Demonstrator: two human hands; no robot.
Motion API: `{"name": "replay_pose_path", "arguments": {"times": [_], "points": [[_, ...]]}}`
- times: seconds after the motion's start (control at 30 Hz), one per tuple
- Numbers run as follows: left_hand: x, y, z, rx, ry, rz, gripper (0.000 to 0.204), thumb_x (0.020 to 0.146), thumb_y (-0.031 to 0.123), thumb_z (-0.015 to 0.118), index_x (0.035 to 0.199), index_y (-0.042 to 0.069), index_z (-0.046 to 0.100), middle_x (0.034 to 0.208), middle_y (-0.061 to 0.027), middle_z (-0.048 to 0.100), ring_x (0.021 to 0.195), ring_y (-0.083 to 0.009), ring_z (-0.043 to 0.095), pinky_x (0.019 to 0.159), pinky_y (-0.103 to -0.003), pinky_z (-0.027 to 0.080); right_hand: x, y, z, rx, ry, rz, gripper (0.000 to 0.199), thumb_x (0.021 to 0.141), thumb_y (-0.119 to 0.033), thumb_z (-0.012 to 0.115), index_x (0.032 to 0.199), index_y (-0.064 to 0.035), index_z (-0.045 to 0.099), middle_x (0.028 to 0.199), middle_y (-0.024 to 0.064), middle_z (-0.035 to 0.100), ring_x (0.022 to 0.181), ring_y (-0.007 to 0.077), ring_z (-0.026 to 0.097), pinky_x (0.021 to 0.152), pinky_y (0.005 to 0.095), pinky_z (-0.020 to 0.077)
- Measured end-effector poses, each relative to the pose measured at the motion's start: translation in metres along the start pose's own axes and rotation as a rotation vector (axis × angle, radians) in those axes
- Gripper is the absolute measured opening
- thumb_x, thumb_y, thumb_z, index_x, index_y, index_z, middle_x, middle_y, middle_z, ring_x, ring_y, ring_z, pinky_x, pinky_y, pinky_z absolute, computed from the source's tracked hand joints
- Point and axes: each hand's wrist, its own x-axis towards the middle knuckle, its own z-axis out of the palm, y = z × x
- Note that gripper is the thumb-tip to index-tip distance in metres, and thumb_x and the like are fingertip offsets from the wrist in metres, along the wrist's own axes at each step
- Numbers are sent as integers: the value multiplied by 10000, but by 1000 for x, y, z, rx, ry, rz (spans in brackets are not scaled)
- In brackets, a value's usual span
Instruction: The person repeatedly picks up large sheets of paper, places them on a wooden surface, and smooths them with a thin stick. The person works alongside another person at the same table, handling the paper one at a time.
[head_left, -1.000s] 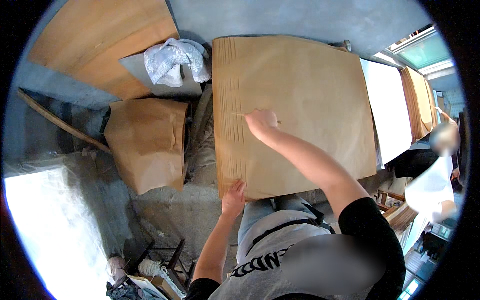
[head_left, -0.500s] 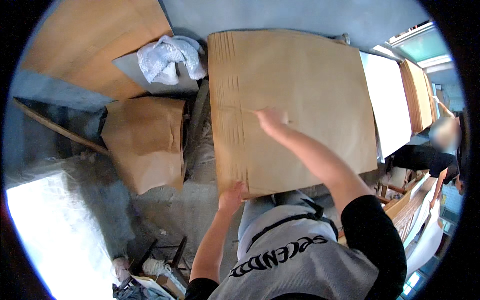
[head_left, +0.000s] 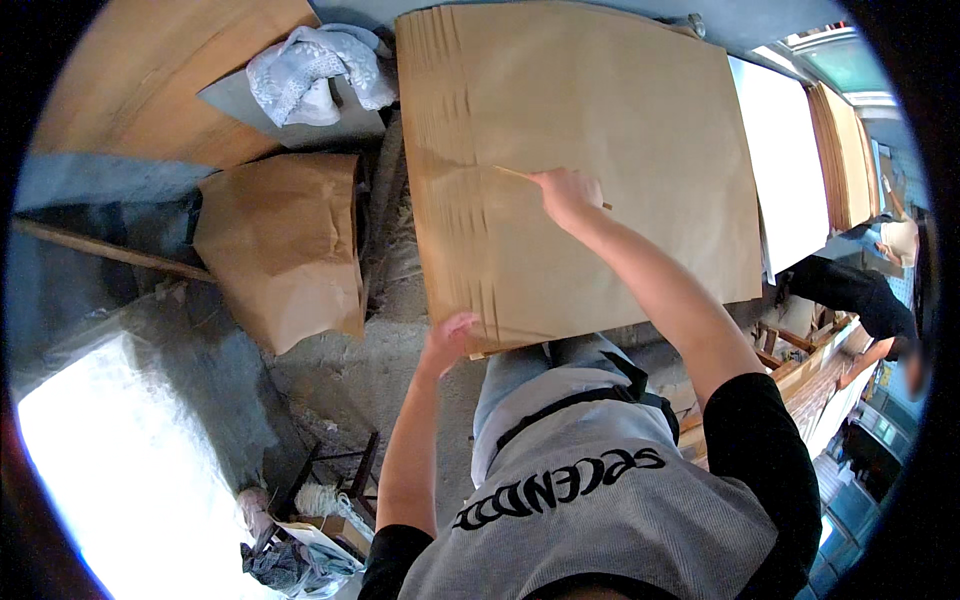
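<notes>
A large stack of brown paper sheets [head_left: 610,110] lies in front of me, its left side marked by layered, stepped folds or edges. My right hand [head_left: 572,195] is closed around a thin, light-coloured wooden stick [head_left: 515,172] above the middle of the top sheet. The stick's tip points left, toward the layered edges, and its other end shows just past my hand. At the stack's near left corner, my left hand [head_left: 452,340] rests with its fingers stretched out along the paper edge, holding nothing that I can see.
Left of the stack stands a folded brown sheet [head_left: 285,250], with white bubble wrap [head_left: 320,75] behind it. White sheets [head_left: 790,150] lie to the right. Another person [head_left: 850,300] works at the far right. Twine and a dark metal frame [head_left: 345,460] sit at lower left.
My right hand and the stick have moved right, away from the layered edges. The whole scene sits higher in the picture. My left hand stays by the near corner, its fingers looser.
</notes>
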Motion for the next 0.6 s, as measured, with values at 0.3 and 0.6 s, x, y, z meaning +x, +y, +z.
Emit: {"name": "replay_pose_path", "arguments": {"times": [0.3,0.6], "points": [[64,67,10,-492,343,27,277,829,127,529,1091,55,476,1066,-54,526,999,-157,503,841,-338,432,-57,24,13,449,162,35,208,824,-174,468,983,-155,601,798,128,604,650,259,585,541,363,465],[66,82,29,-31,285,-302,332,810,270,573,1073,106,454,997,-3,502,882,-106,504,745,-286,437,-174,164,69,763,163,274,201,834,-152,515,990,-42,579,636,69,570,552,136,521,516,268,405]]}}
